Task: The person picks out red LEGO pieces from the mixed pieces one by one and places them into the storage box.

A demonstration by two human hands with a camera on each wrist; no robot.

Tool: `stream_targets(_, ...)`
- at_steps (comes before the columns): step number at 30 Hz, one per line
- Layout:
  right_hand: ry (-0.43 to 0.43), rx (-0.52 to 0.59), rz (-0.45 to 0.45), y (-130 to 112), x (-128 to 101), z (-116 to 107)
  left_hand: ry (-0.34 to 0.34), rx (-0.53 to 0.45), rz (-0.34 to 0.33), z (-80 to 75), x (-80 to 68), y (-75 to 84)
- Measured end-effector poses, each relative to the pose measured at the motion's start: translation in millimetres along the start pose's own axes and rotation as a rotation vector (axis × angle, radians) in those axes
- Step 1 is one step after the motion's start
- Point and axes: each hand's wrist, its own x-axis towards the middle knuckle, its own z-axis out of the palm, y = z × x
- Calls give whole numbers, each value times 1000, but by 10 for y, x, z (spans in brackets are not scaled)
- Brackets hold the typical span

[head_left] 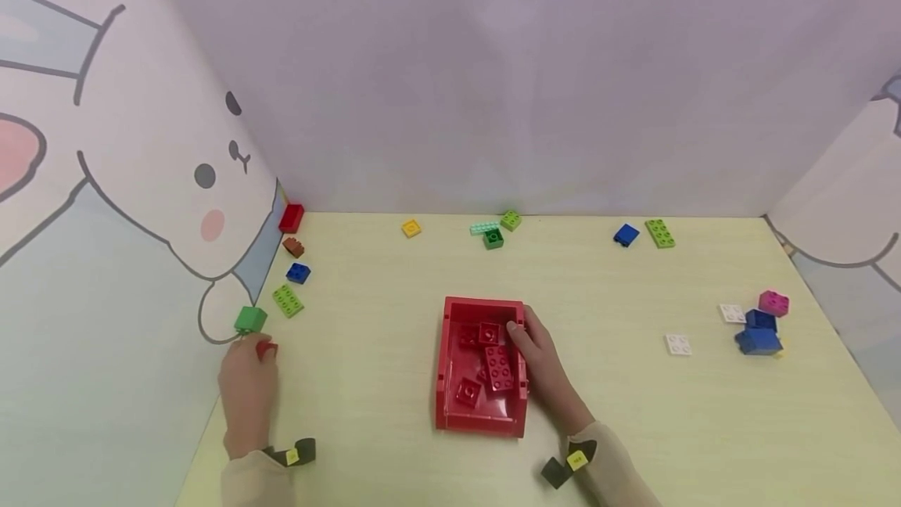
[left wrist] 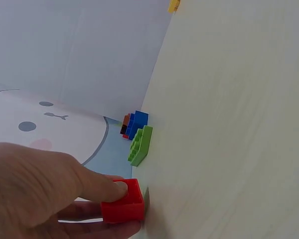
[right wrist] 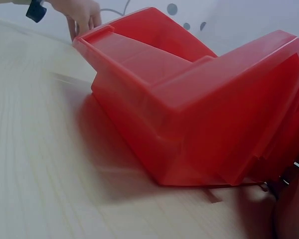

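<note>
At the table's left edge my left hand (head_left: pixel 248 386) pinches a red toy brick (left wrist: pixel 123 203) between thumb and fingers. Just beyond that hand is a green brick (head_left: pixel 250 319), by the left wall. A red bin (head_left: pixel 446 366) stands in the middle of the table, with several red bricks (head_left: pixel 499 368) lying inside. My right hand (head_left: pixel 545 366) grips the bin's right side, its thumb over the rim. From the right wrist view the bin (right wrist: pixel 139 109) fills much of the picture, and the right hand shows only at the right edge.
Along the left wall lie a lime brick (head_left: pixel 288 300), a blue brick (head_left: pixel 299 273), a brown one (head_left: pixel 293 247) and a red one (head_left: pixel 292 218). Yellow (head_left: pixel 411 228), green and blue pieces line the back wall. At the right are white plates (head_left: pixel 679 345), blue bricks (head_left: pixel 759 341) and a pink brick (head_left: pixel 774 303).
</note>
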Motion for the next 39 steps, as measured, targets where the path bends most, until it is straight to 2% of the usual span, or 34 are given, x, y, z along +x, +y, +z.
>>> stream_targets(6,-8,-12,-23,9,1,-8,0,2,20,24,-30,60)
stream_targets(16,-7,-1,-10,6,4,1,6,12,48,74,-31,136)
stream_targets(29,-1,-7,-5,37,14,-4,-37,-62,-25,104,-25,235)
stream_targets(34,1,-8,1,39,12,2,-89,-124,-58,99,-27,268)
stream_targets(39,-4,0,-4,18,1,3,-136,-207,-59,101,-25,299)
